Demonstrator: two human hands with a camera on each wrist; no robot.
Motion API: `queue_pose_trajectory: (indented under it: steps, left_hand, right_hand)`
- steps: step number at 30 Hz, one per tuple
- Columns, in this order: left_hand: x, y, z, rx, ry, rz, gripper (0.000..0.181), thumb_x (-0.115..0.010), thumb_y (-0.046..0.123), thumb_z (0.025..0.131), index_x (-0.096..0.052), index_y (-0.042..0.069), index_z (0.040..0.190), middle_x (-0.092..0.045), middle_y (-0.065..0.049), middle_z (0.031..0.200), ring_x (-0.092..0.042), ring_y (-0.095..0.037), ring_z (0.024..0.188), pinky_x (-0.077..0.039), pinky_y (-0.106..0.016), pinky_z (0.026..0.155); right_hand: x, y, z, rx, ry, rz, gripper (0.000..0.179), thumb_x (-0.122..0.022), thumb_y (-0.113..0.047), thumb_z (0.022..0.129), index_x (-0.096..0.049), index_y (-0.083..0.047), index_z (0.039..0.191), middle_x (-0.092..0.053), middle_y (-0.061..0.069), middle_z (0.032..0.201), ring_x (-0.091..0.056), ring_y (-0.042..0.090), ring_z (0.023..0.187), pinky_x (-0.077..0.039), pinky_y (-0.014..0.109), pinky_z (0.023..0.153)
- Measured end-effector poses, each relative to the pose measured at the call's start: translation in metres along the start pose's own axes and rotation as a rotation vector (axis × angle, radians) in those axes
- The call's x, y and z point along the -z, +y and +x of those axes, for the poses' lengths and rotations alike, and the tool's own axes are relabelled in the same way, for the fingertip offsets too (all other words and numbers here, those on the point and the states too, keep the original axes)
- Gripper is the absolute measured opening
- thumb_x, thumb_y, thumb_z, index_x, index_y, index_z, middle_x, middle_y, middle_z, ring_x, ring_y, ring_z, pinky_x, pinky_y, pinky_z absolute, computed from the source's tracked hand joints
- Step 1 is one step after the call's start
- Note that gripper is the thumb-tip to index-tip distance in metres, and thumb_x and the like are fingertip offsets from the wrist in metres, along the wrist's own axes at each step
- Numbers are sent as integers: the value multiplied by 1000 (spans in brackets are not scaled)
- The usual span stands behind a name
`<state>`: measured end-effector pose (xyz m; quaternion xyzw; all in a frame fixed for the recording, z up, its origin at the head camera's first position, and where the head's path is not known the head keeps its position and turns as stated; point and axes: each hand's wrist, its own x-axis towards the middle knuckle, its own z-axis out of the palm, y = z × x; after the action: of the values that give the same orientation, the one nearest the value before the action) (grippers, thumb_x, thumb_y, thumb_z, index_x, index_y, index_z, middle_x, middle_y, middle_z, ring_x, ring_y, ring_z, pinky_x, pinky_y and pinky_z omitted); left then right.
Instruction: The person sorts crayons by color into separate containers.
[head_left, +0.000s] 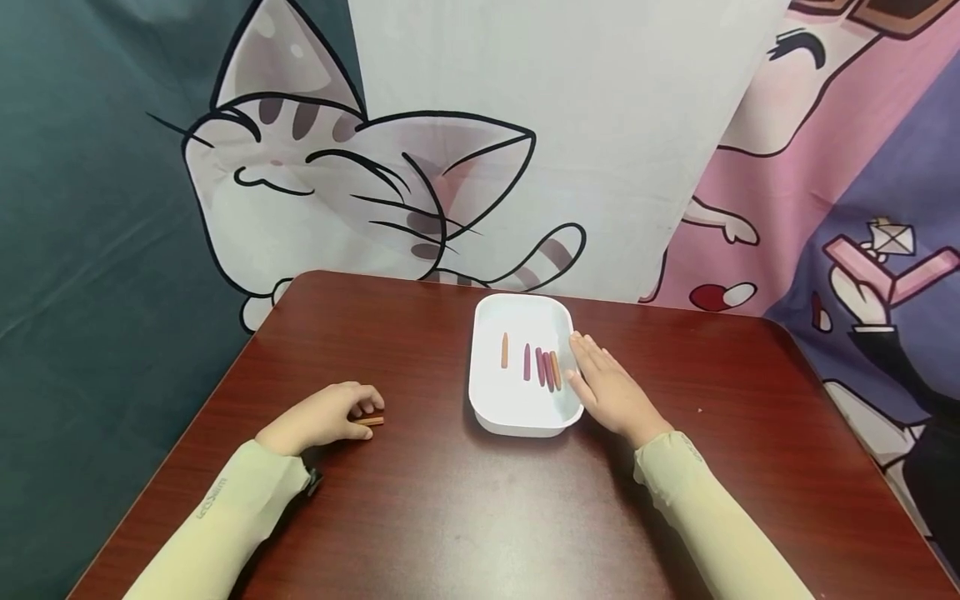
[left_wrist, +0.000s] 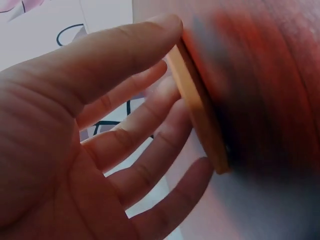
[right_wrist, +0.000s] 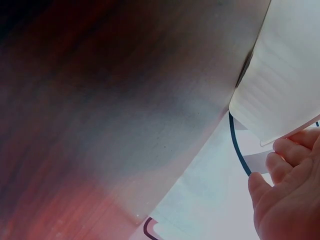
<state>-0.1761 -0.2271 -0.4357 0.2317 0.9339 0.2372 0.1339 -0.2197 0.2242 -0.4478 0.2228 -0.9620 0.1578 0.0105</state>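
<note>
My left hand (head_left: 322,417) rests low over the left of the table, thumb and curled fingers around a short orange-brown crayon (left_wrist: 200,112). In the left wrist view the thumb tip covers one end of it, while the fingertips line its side. A white rectangular tray (head_left: 517,410) stands right of the middle. Inside lie an orange crayon (head_left: 505,351) on its own, a purple crayon (head_left: 527,362), and a close group of purple and orange crayons (head_left: 548,370). My right hand (head_left: 611,396) has its fingers extended along the tray's right side, touching its rim.
The dark red-brown wooden table (head_left: 465,517) ends at a back edge just behind the tray. Beyond it hangs a printed cloth (head_left: 600,92) with a cartoon cat.
</note>
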Motion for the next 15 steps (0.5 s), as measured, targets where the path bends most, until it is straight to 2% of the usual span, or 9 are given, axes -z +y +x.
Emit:
queue_pose_trajectory:
  steps: [5, 9, 15]
  left_hand:
    - [-3, 0, 3, -23, 2, 9, 25, -82, 5, 82, -68, 12, 101, -60, 2, 94, -59, -17, 87, -53, -36, 81]
    - [-4, -1, 4, -1, 1, 14, 23, -81, 2, 83, -68, 15, 98, -60, 5, 90, -58, -14, 84, -53, -34, 79]
    - [-4, -3, 5, -14, 5, -2, 22, -77, -2, 85, -67, 15, 93, -61, 8, 84, -57, -9, 80, -52, -31, 75]
  right_hand:
    - [0, 0, 0, 1, 7, 7, 66, -40, -38, 108, -23, 0, 159, -24, 16, 165, -18, 36, 153, -18, 55, 122]
    - [-1, 0, 0, 21, 22, 12, 65, -42, -35, 108, -24, 1, 158, -25, 18, 164, -20, 38, 152, -19, 56, 121]
    - [-1, 0, 1, 26, 31, 13, 64, -43, -33, 108, -25, 2, 158, -26, 18, 164, -21, 38, 152, -18, 55, 122]
